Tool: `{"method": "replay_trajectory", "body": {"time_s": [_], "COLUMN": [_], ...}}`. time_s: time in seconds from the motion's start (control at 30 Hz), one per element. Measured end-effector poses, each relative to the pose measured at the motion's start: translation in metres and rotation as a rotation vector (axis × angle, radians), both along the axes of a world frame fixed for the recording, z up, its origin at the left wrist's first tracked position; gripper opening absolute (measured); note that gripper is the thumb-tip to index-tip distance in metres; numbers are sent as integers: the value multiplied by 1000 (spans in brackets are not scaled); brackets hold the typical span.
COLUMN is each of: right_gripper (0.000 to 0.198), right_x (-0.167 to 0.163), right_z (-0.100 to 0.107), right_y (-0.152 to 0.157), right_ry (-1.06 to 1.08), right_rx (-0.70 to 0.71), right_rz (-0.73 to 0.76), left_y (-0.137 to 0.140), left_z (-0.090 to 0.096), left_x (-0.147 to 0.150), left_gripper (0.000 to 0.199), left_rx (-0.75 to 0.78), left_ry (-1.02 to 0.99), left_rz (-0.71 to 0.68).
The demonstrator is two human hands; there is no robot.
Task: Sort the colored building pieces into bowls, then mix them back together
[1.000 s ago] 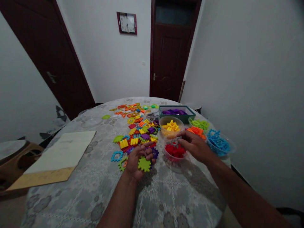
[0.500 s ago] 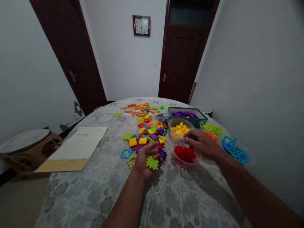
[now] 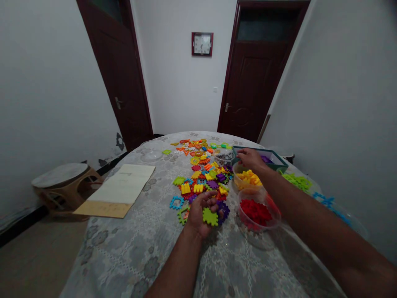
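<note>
My left hand (image 3: 198, 213), palm up and fingers curled, holds a lime-green toothed building piece (image 3: 210, 216) above the table. Just beside it lie a dark purple piece (image 3: 223, 212) and a blue frame piece (image 3: 176, 202). My right hand (image 3: 251, 158) hangs over the near left side of a green box (image 3: 281, 162) with purple pieces (image 3: 266, 159) inside. Its fingers are bent together; whatever they hold, if anything, is hidden. Below that hand stand a clear bowl of yellow pieces (image 3: 248, 179) and a clear bowl of red pieces (image 3: 255, 212).
Mixed colourful pieces (image 3: 198, 164) are heaped up the middle of the table. Light-green pieces (image 3: 297, 181) and blue pieces (image 3: 333, 207) sit in containers at the right. A clear bowl of grey pieces (image 3: 224, 155) stands farther back. An open paper pad (image 3: 119, 182) lies left.
My right hand has moved from above the red pieces, away from me, to the green box. The left hand keeps hold of the lime-green piece. The whole view has shifted left.
</note>
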State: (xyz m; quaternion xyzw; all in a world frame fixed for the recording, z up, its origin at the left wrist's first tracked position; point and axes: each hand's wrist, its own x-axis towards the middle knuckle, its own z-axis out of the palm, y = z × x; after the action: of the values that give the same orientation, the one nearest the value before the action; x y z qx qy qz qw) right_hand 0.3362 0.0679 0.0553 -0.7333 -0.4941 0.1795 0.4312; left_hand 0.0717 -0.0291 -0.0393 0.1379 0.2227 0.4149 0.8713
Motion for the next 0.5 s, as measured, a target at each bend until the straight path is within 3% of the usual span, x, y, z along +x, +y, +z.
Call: {"method": "replay_trajectory", "body": {"time_s": [0.1, 0.23, 0.4, 0.5], "right_gripper": [24, 26, 27, 28], "right_x": [-5, -22, -68, -102], "right_z": [-6, -6, -5, -18], "right_y": [-21, -77, -159, -190], "right_ry": [-40, -91, -293, -397], "right_rx": [2, -11, 4, 62], "right_rz": [70, 250, 536, 670], "left_y": [2, 2, 3, 4], "left_z": [-3, -3, -3, -5], "left_x": [0, 1, 2, 3], "left_gripper": [20, 25, 36, 46], "left_rx": [-16, -24, -4, 11], "left_ry": [-31, -49, -66, -55], "left_rz": [6, 31, 33, 46]}}
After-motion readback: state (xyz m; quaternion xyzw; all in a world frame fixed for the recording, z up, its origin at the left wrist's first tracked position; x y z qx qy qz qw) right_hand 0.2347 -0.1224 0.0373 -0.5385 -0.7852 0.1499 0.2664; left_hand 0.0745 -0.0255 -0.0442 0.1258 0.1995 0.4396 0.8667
